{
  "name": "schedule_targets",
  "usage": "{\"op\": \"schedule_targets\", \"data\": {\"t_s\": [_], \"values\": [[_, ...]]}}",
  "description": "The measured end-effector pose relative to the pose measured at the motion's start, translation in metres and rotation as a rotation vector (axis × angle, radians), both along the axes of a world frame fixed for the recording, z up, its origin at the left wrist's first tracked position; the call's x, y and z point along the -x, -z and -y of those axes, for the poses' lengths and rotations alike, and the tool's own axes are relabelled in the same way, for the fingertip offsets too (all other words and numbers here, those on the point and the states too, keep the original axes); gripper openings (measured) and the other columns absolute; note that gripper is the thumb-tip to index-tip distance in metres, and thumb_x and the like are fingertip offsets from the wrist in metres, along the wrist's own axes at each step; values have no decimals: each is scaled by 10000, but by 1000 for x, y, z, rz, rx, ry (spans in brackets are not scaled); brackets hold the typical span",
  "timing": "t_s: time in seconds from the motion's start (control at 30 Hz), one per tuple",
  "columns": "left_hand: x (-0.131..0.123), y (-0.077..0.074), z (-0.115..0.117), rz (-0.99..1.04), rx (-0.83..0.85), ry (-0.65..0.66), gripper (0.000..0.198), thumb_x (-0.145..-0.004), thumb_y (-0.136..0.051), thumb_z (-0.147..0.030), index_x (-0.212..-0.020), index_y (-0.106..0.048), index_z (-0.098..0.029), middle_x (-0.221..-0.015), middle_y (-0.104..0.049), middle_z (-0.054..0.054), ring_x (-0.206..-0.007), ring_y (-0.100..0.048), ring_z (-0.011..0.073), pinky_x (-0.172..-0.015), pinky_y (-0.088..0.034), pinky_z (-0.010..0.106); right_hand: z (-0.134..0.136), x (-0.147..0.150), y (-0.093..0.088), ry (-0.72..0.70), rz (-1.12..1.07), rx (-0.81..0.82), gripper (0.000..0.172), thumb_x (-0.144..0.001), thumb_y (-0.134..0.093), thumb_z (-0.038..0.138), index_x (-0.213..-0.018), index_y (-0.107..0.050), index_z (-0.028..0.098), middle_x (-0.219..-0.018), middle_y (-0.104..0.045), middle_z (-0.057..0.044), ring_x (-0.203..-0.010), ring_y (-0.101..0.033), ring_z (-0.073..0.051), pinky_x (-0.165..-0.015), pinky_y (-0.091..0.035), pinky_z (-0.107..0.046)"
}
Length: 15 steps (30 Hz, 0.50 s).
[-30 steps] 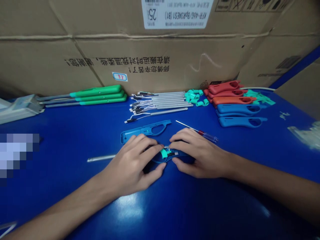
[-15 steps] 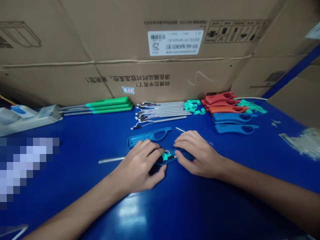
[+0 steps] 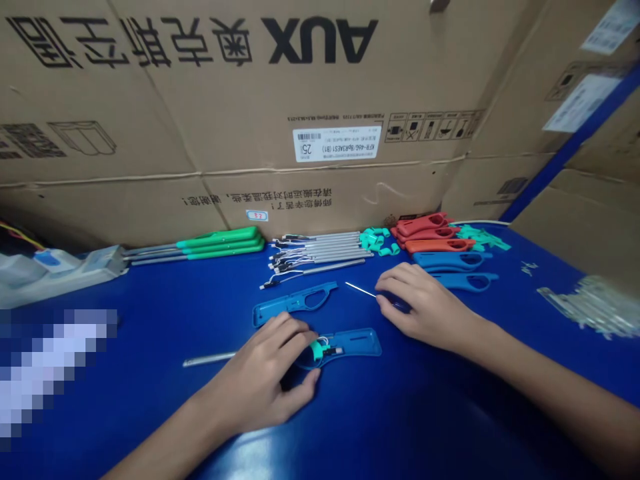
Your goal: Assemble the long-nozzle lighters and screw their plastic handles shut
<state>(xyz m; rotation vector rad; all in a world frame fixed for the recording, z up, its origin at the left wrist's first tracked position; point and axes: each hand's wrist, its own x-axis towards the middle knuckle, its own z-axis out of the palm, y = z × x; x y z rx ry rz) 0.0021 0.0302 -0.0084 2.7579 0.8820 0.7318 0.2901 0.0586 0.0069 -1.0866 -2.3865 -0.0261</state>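
Observation:
My left hand (image 3: 265,380) grips the near end of a blue plastic handle half (image 3: 357,341) lying on the blue table (image 3: 400,413). A teal trigger piece (image 3: 316,349) and small wires sit inside this half, and a thin metal tube (image 3: 207,359) sticks out to its left. A second, empty blue handle half (image 3: 295,303) lies just behind. My right hand (image 3: 425,303) is further right, fingers curled down over the handle of a small screwdriver whose thin shaft (image 3: 360,290) pokes out to the left.
Along the back lie green-handled sticks (image 3: 220,241), a row of metal tubes (image 3: 325,250), teal pieces (image 3: 376,239), red handle halves (image 3: 430,230) and blue handle halves (image 3: 453,261). Clear plastic bits (image 3: 590,307) lie at right. Cardboard boxes (image 3: 300,100) wall off the rear.
My right hand has left the blue handle half and moved back and right onto the screwdriver. My left hand stays on the handle half. The camera has tilted upward.

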Motion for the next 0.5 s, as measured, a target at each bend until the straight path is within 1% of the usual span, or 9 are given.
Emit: {"op": "schedule_targets", "data": {"t_s": [0.1, 0.17, 0.2, 0.23, 0.3, 0.33, 0.4, 0.5], "values": [[1, 1, -2, -18, 5, -7, 250, -920, -562, -225, -1157, -596, -153, -1051, -651, 99, -968, -604, 225, -856, -560, 382, 2, 4, 2, -9, 63, 75, 135, -926, -560, 151, -880, -687, 152, -965, -680, -104, -934, -607, -236, -834, -470, -377], [3, 3, -5, -32, -4, -19, 256, -927, -559, -230, -1173, -592, -167, -1082, -648, 95, -995, -609, 220, -865, -554, 356, 4, 5, -2, 6, 113, 123, 131, -922, -573, 182, -872, -694, 170, -996, -679, -89, -958, -608, -222, -858, -463, -353], [5, 4, -7, -35, -20, -13, 265, -926, -563, -237, -1181, -592, -172, -1086, -649, 91, -1000, -612, 219, -872, -549, 348, 5, 4, -7, 41, 130, 143, 142, -929, -563, 194, -873, -691, 169, -989, -675, -87, -953, -608, -215, -859, -459, -342], [6, 5, -8, -38, -31, -9, 275, -922, -573, -251, -1187, -593, -180, -1091, -648, 88, -1004, -615, 218, -874, -546, 340, 4, 2, -13, 91, 143, 160, 156, -938, -546, 201, -877, -685, 164, -963, -670, -84, -926, -610, -205, -840, -457, -329], [9, 8, -12, -32, -54, -14, 280, -920, -590, -288, -1183, -598, -193, -1093, -649, 80, -996, -622, 215, -864, -542, 328, 3, -8, -28, 212, 165, 204, 152, -948, -531, 224, -923, -666, 157, -921, -659, -72, -827, -606, -175, -746, -449, -288], [10, 9, -14, -21, -63, -23, 282, -921, -593, -302, -1184, -600, -200, -1099, -648, 76, -995, -625, 213, -856, -541, 321, 2, -14, -37, 276, 177, 224, 137, -940, -540, 236, -911, -653, 162, -894, -657, -60, -776, -595, -164, -700, -433, -278], [12, 11, -17, -8, -80, -24, 286, -922, -597, -327, -1182, -602, -209, -1096, -649, 72, -993, -629, 214, -850, -537, 317, 1, -31, -53, 397, 207, 270, 112, -908, -552, 224, -851, -635, 173, -818, -652, -35, -724, -579, -157, -661, -403, -270], [11, 10, -18, -4, -104, -12, 283, -927, -594, -345, -1178, -605, -215, -1091, -650, 68, -1002, -632, 213, -863, -533, 317, 5, -60, -68, 605, 261, 356, 107, -875, -557, 210, -801, -628, 180, -772, -657, -26, -672, -570, -150, -616, -371, -262]]}}
